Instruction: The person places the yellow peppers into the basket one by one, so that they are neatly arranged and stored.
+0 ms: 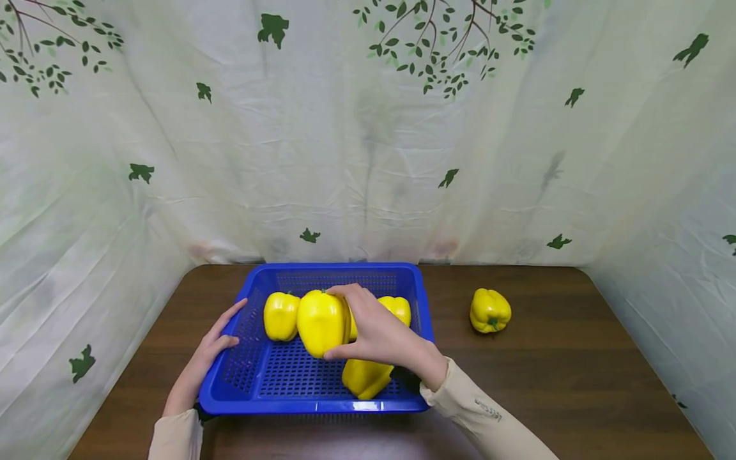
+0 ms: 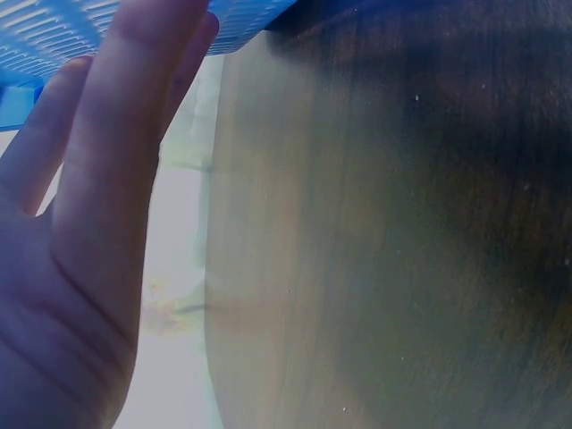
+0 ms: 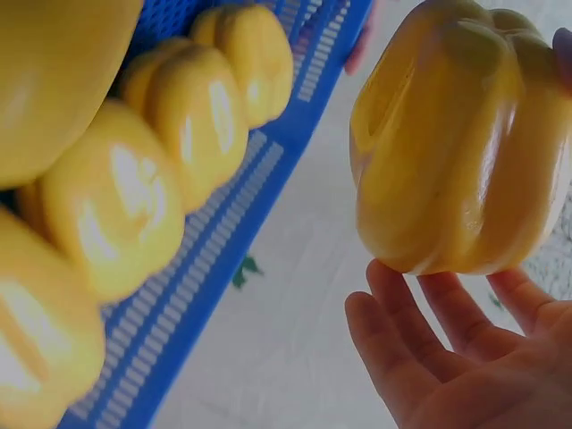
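My right hand (image 1: 379, 331) holds a yellow bell pepper (image 1: 319, 323) over the blue plastic basket (image 1: 276, 406), thumb at its lower end and fingers at its top. In the right wrist view, fingertips touch one end of this bell pepper (image 3: 465, 152). My left hand (image 1: 201, 354) rests at the basket's left rim with its fingers extended. The left wrist view shows the left hand's fingers (image 2: 116, 116) straight against the perforated basket wall. Inside the basket lie several more yellow peppers, among them one at the left (image 1: 280, 317) and one at the front (image 1: 365, 380); the right hand partly hides others.
Another yellow bell pepper (image 1: 490, 311) sits on the brown wooden table (image 1: 552, 377), right of the basket. A pale curtain (image 1: 322, 160) with leaf prints hangs behind the table and along both sides.
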Demonstrator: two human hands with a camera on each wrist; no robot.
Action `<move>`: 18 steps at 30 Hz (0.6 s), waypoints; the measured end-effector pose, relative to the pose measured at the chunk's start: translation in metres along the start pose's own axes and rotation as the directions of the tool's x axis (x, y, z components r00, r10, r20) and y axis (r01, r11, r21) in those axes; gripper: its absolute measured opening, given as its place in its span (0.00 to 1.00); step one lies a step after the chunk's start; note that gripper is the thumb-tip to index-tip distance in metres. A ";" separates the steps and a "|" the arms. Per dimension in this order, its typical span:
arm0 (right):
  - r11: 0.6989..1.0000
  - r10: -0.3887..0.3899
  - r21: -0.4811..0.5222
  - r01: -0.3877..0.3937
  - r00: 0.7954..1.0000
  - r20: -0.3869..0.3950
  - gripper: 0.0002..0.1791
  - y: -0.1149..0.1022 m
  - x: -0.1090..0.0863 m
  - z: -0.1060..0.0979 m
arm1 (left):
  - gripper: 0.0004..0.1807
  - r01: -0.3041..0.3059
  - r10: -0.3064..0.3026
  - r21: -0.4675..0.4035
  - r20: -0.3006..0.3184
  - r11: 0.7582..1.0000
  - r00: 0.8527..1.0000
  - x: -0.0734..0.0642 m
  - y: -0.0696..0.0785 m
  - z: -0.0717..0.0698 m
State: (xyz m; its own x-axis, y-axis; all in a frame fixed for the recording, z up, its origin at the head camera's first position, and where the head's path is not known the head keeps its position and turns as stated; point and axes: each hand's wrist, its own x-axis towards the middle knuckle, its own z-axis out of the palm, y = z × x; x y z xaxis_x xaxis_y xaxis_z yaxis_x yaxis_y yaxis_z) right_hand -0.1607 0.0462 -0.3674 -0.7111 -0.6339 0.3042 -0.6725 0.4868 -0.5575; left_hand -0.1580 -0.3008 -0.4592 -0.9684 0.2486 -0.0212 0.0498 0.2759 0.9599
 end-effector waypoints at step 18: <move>0.997 0.025 0.074 -0.035 0.992 0.126 0.49 -0.012 0.037 0.040 | 0.34 0.018 -0.019 -0.019 -0.007 1.000 1.000 0.000 -0.001 0.000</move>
State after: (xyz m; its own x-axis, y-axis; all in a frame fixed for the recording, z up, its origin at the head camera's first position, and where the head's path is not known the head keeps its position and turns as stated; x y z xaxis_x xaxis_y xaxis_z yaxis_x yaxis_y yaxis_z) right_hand -0.1709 -0.0068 -0.3801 -0.6961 -0.6923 0.1902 -0.6303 0.4626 -0.6234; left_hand -0.1583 -0.3011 -0.4602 -0.9709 0.2366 -0.0370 0.0274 0.2632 0.9644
